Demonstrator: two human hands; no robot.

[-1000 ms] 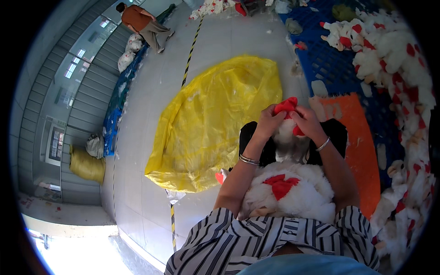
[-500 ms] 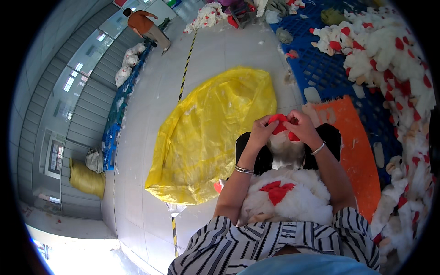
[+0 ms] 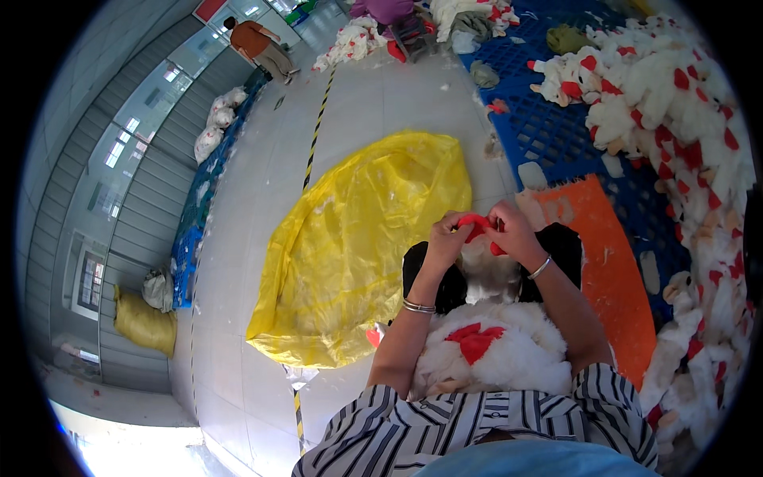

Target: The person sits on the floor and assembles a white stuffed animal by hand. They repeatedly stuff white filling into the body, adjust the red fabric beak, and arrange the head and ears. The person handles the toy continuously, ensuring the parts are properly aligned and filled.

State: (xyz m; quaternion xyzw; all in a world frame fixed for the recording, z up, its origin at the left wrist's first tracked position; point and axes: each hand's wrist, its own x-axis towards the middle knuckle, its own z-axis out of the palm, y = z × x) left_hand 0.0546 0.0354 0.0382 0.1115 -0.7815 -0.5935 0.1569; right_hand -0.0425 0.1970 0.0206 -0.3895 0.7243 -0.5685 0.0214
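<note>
Between my knees, both hands pinch a small red fabric piece (image 3: 475, 221) with their fingertips. My left hand (image 3: 447, 237) grips it from the left, and my right hand (image 3: 513, 233) from the right. A bit of red also shows under the right fingers. Just below the hands is whitish material (image 3: 482, 258); whether it joins the red piece I cannot tell. On my lap rests a fluffy white plush piece (image 3: 520, 334) with a red fabric patch (image 3: 477, 343) on top. The exact kind of the red piece is unclear.
A large yellow plastic bag (image 3: 350, 262) lies spread on the floor to the left. At right are an orange mat (image 3: 612, 270), blue pallets (image 3: 548, 131) and a heap of white-and-red plush pieces (image 3: 675, 119). A person (image 3: 258, 48) stands far off.
The view has shifted slightly. Both hands stay at the red piece, which now looks flatter and more folded between the fingertips. The far person's legs have changed stance.
</note>
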